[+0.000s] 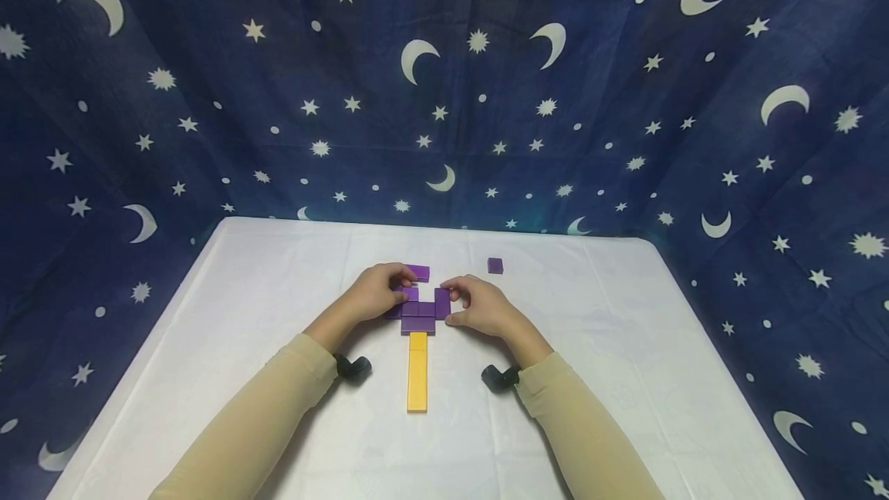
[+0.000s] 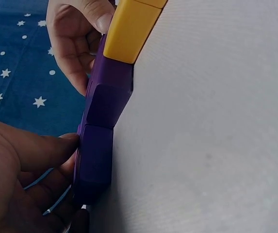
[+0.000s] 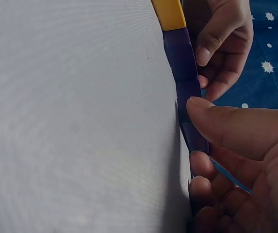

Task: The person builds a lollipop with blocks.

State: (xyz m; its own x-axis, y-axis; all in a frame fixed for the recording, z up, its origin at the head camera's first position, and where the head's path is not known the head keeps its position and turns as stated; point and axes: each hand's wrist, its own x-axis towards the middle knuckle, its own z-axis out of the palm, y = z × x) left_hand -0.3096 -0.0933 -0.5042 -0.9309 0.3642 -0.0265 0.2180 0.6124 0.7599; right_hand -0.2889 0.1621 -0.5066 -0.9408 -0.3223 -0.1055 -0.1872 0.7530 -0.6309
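Observation:
Flat purple blocks form a U-like shape on the white table, with a wide purple block at its base and a long yellow block running down toward the person. My left hand pinches a purple block on the left side, thumb at its near end, covering part of that side. On the right side, my right hand holds an upright purple block between thumb and fingers, clearly seen in the right wrist view. Another purple block lies at the far left, beside the left fingertips.
A small purple block lies apart at the back right of the white table. Black wrist cameras sit below both hands. A dark blue cloth with moons and stars hangs behind and at the sides.

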